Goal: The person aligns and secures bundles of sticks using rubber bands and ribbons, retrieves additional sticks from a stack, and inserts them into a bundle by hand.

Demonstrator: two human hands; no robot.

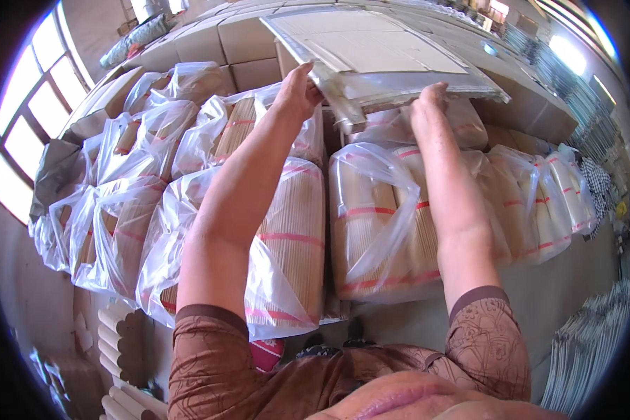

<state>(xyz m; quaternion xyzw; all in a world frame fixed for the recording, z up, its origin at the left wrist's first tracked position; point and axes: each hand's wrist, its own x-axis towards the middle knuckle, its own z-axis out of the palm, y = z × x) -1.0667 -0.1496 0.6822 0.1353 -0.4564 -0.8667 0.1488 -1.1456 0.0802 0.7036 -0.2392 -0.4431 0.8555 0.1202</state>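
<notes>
Both my arms reach forward to a wide, flat grey board with a worn, ragged near edge. A tan cardboard sheet lies on top of it. My left hand is closed on the board's near left corner. Further right, my right hand grips the near edge, its thumb up and its fingers mostly hidden under the board. Beneath the board are clear plastic bags of tan, ribbed bundles bound with red bands. The board is raised at its near side; whether its far side rests on the boxes I cannot tell.
Stacked cardboard boxes stand behind the bags. More bagged bundles spread to the left, and others to the right. Tan tubes lie low at left. Stacked thin sheets stand at lower right.
</notes>
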